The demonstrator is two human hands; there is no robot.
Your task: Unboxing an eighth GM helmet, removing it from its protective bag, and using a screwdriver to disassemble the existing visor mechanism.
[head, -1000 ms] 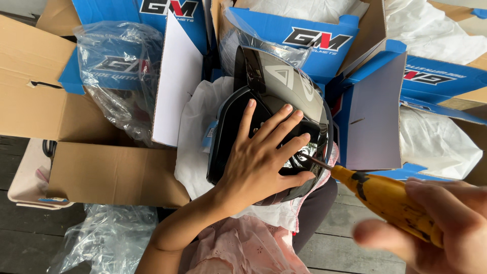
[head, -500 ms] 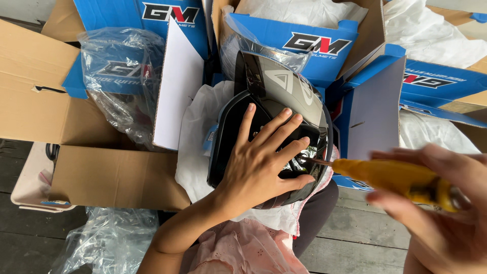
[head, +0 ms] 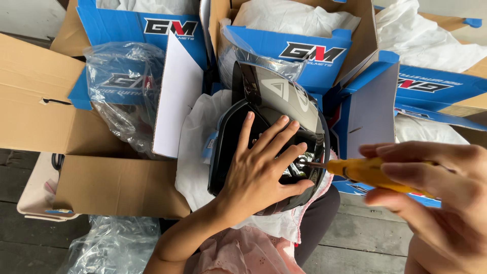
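Grey floorboards (head: 365,238) lie under you. Your right hand (head: 436,198), at four o'clock, pinches a yellow screwdriver (head: 370,172), its tip at the black helmet (head: 274,127) on your lap. Your left hand (head: 261,172) lies spread on its shell. Beyond, at twelve o'clock, stand open blue boxes (head: 304,50).

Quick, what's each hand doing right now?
Left hand: open, fingers spread flat on the black helmet.
Right hand: closed around a yellow screwdriver, tip at the helmet's side.
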